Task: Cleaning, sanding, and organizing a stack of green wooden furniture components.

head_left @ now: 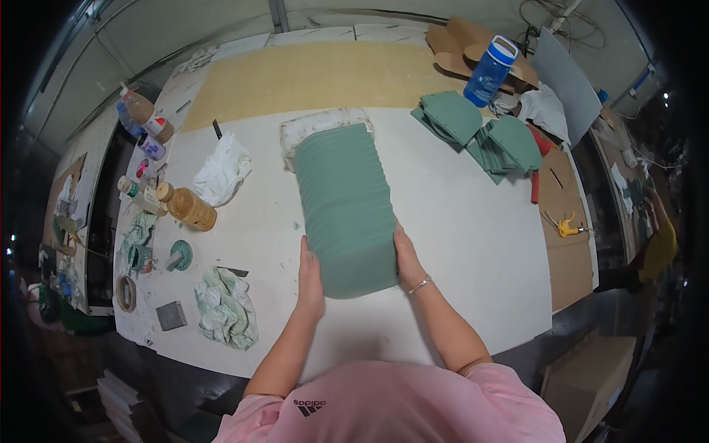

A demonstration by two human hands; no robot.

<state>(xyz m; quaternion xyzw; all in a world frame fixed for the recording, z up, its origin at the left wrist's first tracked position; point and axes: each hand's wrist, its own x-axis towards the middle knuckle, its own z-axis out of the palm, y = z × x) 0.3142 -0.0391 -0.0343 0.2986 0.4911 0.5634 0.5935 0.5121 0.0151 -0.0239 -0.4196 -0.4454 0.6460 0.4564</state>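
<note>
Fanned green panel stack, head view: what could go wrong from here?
1. The fanned green panel stack might slide apart: the left hand and right hand are at its sides near the close end, with no hand on the far panels.
2. Far panels could shift or pick up marks where they meet the smudged white bundle.
3. The bracelet on the right wrist sits close to the panel edges and might scuff them.

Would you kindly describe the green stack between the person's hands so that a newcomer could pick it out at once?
On the big white tabletop, go to the middle, between the left hand and right hand. The green stack there is a long, overlapping row of pieces, far longer than the smaller green piles at the upper right.
</note>
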